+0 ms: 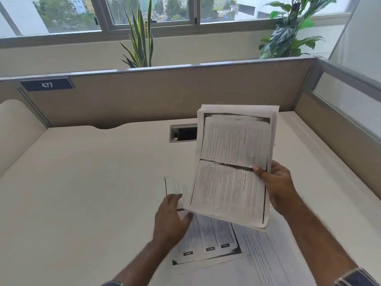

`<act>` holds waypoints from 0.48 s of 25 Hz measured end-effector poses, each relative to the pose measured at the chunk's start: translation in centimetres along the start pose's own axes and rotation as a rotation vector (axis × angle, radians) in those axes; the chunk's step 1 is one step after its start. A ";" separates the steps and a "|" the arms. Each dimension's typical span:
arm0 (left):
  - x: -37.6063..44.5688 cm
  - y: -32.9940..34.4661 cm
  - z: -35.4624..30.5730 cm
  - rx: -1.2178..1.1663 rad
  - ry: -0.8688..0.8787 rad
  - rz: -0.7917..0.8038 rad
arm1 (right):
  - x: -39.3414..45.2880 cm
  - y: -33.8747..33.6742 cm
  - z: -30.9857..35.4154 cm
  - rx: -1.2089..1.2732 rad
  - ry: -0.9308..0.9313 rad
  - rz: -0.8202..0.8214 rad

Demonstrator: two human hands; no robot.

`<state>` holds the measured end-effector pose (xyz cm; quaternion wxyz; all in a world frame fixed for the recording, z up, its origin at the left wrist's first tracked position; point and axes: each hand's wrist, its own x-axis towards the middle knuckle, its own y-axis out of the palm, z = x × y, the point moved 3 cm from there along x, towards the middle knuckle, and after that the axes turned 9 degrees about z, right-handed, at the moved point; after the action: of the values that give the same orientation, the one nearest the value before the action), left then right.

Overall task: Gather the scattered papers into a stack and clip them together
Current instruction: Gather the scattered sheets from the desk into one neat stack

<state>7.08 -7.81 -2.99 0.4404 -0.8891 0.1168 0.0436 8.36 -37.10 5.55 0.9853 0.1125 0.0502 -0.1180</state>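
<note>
Nearest the person, loose sheets [216, 242] lie flat on the counter [92, 182], overlapping one another, their long edges running roughly away from the body with a slight tilt. The left hand [171, 221] is directly over their left margin, blurred, fingers extended toward a further single sheet [175, 188] just beyond its fingertips; whether it pinches anything cannot be told. That hand is plainly the nearer one to the papers still on the counter. Up and to the right, the right hand [276, 186] grips the gathered stack [233, 162] by its right edge, thumb on top, holding it raised and tilted above the loose sheets, long axis pointing away. Judging by this, the loose sheets lie below and left of the stack. No clip is visible.
</note>
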 end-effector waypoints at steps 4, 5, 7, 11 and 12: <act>-2.3 4.0 -1.4 0.411 0.123 0.385 | -0.2 -1.6 0.7 -0.002 -0.018 -0.038; -2.5 4.5 -1.3 0.467 0.116 0.430 | -0.4 -1.7 0.9 0.005 -0.020 -0.040; -2.1 4.4 -0.9 0.493 0.036 0.435 | -0.6 -1.9 1.0 0.015 -0.028 -0.059; 0.3 1.8 0.3 0.477 -0.155 0.256 | -0.9 -2.2 1.1 0.002 -0.026 -0.087; 0.6 1.3 0.6 0.491 -0.171 0.223 | -1.0 -2.2 1.2 0.003 -0.027 -0.093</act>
<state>7.34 -8.21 -4.44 0.6433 -0.7306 0.1837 0.1370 6.94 -39.30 6.39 0.9792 0.1098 0.0420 -0.1651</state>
